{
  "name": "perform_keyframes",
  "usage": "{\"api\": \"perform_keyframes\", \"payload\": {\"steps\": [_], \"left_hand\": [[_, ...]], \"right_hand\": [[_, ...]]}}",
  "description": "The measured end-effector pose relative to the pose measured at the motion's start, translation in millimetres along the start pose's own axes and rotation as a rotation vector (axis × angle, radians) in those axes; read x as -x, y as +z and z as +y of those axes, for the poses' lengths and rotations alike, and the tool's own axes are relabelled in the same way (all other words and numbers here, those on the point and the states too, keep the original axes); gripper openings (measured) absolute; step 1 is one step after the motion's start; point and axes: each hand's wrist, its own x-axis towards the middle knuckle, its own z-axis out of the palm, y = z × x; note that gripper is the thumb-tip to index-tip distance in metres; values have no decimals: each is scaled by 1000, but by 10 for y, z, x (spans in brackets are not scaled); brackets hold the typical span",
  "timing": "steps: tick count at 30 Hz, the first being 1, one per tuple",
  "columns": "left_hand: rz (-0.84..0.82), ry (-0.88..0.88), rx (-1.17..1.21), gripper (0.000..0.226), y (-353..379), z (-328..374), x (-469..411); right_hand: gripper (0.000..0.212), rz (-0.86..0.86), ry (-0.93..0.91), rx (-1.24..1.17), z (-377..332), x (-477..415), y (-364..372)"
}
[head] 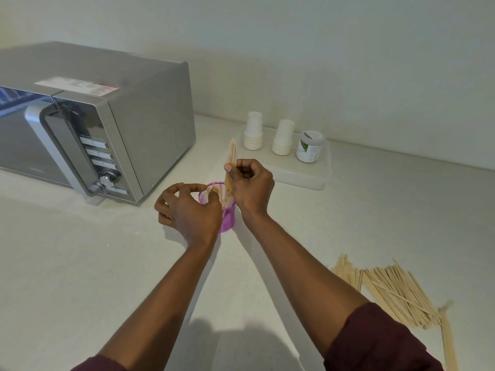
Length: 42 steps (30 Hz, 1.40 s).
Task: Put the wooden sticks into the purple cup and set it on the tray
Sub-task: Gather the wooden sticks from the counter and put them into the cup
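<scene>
The purple mesh cup [227, 215] stands upright on the white counter, between my two hands. My right hand [251, 187] is shut on a small bundle of wooden sticks [232, 153] that stands upright with its lower ends inside the cup. My left hand [187, 207] hovers at the cup's left rim with curled fingers, thumb and forefinger touching stick ends at the rim. A big loose pile of wooden sticks [396, 290] lies on the counter at the lower right. The white tray [302, 175] sits just behind the cup, to the right.
A silver microwave [88, 124] fills the left back of the counter. On the tray stand two stacks of white paper cups [253, 131] [282, 137] and a white jar [309, 147]. The wall runs close behind them.
</scene>
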Motion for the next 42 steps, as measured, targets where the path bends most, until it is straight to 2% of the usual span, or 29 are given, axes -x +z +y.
{"api": "perform_keyframes", "payload": {"steps": [6, 10, 14, 18, 21, 24, 27, 30, 36, 42], "left_hand": [[17, 7, 3, 25, -99, -57, -45], [47, 64, 24, 22, -163, -3, -34], [85, 223, 52, 15, -213, 85, 83], [51, 389, 82, 12, -204, 165, 340], [-93, 445, 118, 10, -149, 231, 633], [-340, 357, 92, 11, -47, 233, 948], [-576, 274, -92, 22, 78, 178, 1233], [-796, 302, -342, 44, 196, 114, 1481], [-923, 492, -506, 63, 308, 186, 1877], [-993, 572, -568, 63, 359, 369, 1981]], "right_hand": [[22, -31, -28, 27, 69, 96, 7], [21, 21, -93, 47, 35, 139, -32], [18, 66, -131, 66, 9, 135, -213], [16, 81, -90, 124, 75, 207, -632], [12, 73, -36, 246, 195, 330, -1097], [10, 90, 101, 392, 329, 465, -1614], [17, 120, 264, 549, 446, 598, -2116], [21, 126, 388, 724, 536, 771, -2525], [35, 154, 473, 887, 604, 1010, -2878], [53, 125, 468, 911, 593, 983, -2878]]}}
